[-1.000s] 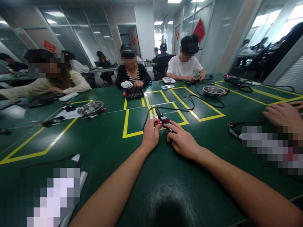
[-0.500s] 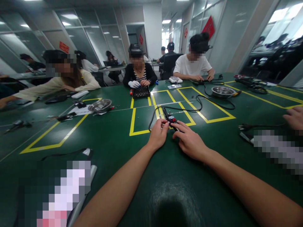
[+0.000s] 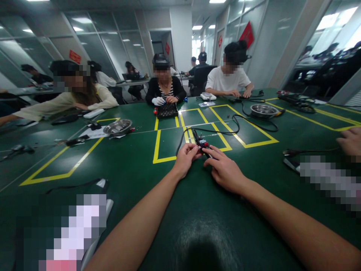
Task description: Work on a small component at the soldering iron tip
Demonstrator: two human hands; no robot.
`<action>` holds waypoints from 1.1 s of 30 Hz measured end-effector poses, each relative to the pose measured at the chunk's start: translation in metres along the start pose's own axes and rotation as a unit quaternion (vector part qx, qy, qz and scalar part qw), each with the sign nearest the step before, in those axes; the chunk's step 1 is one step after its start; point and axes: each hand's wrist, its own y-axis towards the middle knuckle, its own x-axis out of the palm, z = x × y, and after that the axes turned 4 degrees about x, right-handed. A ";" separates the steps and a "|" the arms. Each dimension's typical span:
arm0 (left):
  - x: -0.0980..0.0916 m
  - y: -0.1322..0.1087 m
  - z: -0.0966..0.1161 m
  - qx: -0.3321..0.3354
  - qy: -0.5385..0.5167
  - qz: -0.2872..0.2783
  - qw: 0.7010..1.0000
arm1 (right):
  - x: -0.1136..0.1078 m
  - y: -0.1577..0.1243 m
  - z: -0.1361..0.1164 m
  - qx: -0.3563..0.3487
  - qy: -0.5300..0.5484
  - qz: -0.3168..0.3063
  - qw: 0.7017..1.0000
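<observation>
My left hand [image 3: 185, 158] is closed in a pinch at the near left side of a slim black corded device [image 3: 202, 143], which has red and silvery parts on top. My right hand [image 3: 224, 163] bends over the device's near end from the right, its fingers closed on the dark body. Both hands rest low over the green table [image 3: 180, 195]. A black cord [image 3: 220, 131] loops away from the device to the right. My fingers hide the device's lower part, and its exact kind is too small to make out.
Yellow tape outlines [image 3: 166, 160] mark the table. Metal bowls stand at left [image 3: 118, 127] and right [image 3: 264, 110]. A plug with cord [image 3: 293, 152] lies at right, near another person's hand [image 3: 349, 141]. Across the table, a gloved person works over a black tray [image 3: 167, 111].
My left fingers have shifted slightly at the device, and its red part shows a little more. The right hand stays on it. The whole view has moved a little.
</observation>
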 end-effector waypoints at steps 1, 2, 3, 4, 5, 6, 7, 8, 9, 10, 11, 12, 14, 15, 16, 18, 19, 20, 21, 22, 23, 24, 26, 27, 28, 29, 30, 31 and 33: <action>0.000 0.000 0.000 -0.007 -0.015 -0.004 1.000 | 0.000 0.000 0.000 0.001 0.000 -0.001 1.000; 0.000 0.000 -0.001 -0.012 -0.026 -0.008 1.000 | -0.001 0.000 0.000 0.002 0.000 0.000 1.000; 0.000 -0.001 -0.001 -0.013 -0.032 -0.011 0.999 | -0.001 0.000 -0.001 0.003 0.000 0.000 1.000; 0.000 -0.001 -0.001 -0.013 -0.036 -0.011 0.999 | -0.001 0.000 -0.001 0.002 0.000 0.002 1.000; 0.000 -0.001 0.000 -0.012 -0.038 -0.007 0.999 | -0.001 0.000 -0.001 0.001 0.001 0.004 1.000; 0.000 -0.001 0.000 -0.013 -0.040 -0.001 0.999 | -0.001 0.000 -0.001 0.000 0.002 0.006 1.000; 0.001 -0.001 0.000 -0.018 -0.041 0.005 0.999 | -0.001 0.000 -0.001 -0.001 0.004 0.007 1.000; 0.001 -0.002 0.000 -0.024 -0.043 0.010 0.999 | -0.001 0.000 -0.001 -0.002 0.007 0.007 1.000; 0.001 -0.002 0.001 -0.032 -0.046 0.012 0.998 | -0.001 0.000 -0.002 -0.001 0.011 0.008 1.000; 0.001 -0.002 0.001 -0.040 -0.049 0.010 0.998 | -0.001 0.000 -0.003 0.000 0.014 0.007 1.000; 0.001 -0.002 0.002 -0.046 -0.054 0.005 0.997 | -0.001 0.000 -0.003 0.001 0.018 0.006 1.000; 0.001 -0.002 0.002 -0.051 -0.059 -0.004 0.997 | -0.001 0.000 -0.004 0.000 0.021 0.006 1.000; 0.001 -0.002 0.003 -0.057 -0.070 -0.026 0.996 | -0.001 0.000 -0.006 -0.006 0.027 0.008 1.000; 0.001 -0.002 0.004 -0.059 -0.074 -0.036 0.995 | -0.001 0.000 -0.006 -0.011 0.031 0.010 0.999; 0.001 -0.002 0.004 -0.060 -0.077 -0.045 0.994 | -0.001 0.000 -0.007 -0.016 0.036 0.013 0.999; 0.001 -0.003 0.005 -0.061 -0.083 -0.054 0.993 | 0.000 0.000 -0.007 -0.023 0.045 0.019 0.999; 0.001 -0.003 0.005 -0.061 -0.085 -0.055 0.993 | 0.001 0.000 -0.007 -0.025 0.048 0.021 0.998; 0.001 -0.003 0.006 -0.060 -0.087 -0.056 0.993 | 0.002 0.000 -0.007 -0.028 0.052 0.023 0.998; 0.001 -0.002 0.006 -0.059 -0.088 -0.056 0.993 | 0.002 0.000 -0.007 -0.030 0.056 0.025 0.998; 0.000 -0.002 0.006 -0.059 -0.089 -0.055 0.993 | 0.003 0.000 -0.006 -0.033 0.059 0.026 0.997; 0.000 -0.002 0.006 -0.059 -0.089 -0.054 0.993 | 0.003 0.000 -0.006 -0.035 0.062 0.027 0.997; -0.001 -0.002 0.005 -0.059 -0.091 -0.051 0.993 | 0.003 0.001 -0.007 -0.037 0.066 0.029 0.997; -0.002 -0.002 0.005 -0.060 -0.094 -0.049 0.993 | 0.002 0.001 -0.007 -0.040 0.070 0.027 0.996; -0.002 -0.001 0.004 -0.060 -0.096 -0.050 0.992 | 0.001 0.001 -0.008 -0.041 0.072 0.024 0.996; -0.003 -0.001 0.004 -0.059 -0.098 -0.051 0.992 | -0.001 0.001 -0.009 -0.043 0.077 0.019 0.996; -0.003 -0.001 0.004 -0.058 -0.100 -0.052 0.992 | -0.004 0.002 -0.010 -0.044 0.083 0.012 0.995; -0.004 -0.001 0.004 -0.058 -0.102 -0.053 0.992 | -0.007 0.002 -0.011 -0.044 0.093 0.006 0.995; -0.004 -0.001 0.004 -0.058 -0.102 -0.053 0.992 | -0.010 0.002 -0.011 -0.044 0.106 0.003 0.993; -0.004 -0.001 0.005 -0.059 -0.103 -0.049 0.992 | -0.015 0.004 -0.012 -0.037 0.131 0.016 0.991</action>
